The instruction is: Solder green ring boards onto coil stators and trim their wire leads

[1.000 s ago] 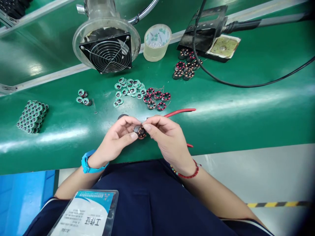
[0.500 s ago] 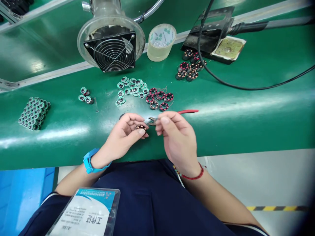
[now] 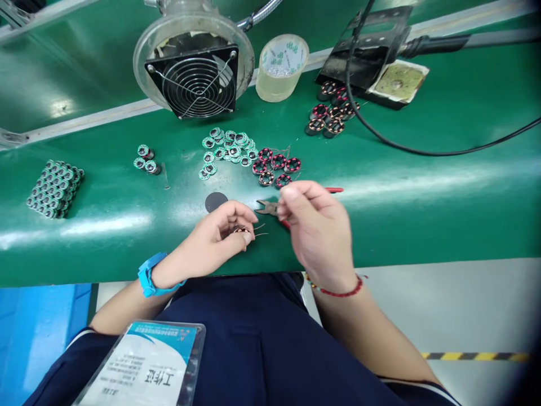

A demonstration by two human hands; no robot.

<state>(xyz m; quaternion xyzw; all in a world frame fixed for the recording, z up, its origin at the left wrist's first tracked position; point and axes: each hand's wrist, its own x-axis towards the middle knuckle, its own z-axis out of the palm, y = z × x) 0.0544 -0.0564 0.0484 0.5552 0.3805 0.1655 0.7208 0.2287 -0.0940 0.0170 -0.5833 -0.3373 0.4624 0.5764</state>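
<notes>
Left of the pliers [image 3: 268, 207] and nearer, the left hand [image 3: 222, 232] pinches a coil [image 3: 242, 230], fingers curled (best keep both leads [image 3: 261, 234] untangled); right of the pliers, the right hand [image 3: 320, 231] has fingertips drawn together, any hold unclear. Beyond the pliers: more coils [image 3: 278, 162].

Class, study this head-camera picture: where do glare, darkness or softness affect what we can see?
Head view: pale glare streaks cross the green bench, left of the left hand and right of the right hand; a bright reflection marks the back panel; the lower right corner darkens; the badge's smallest print is too soft to read.
</notes>
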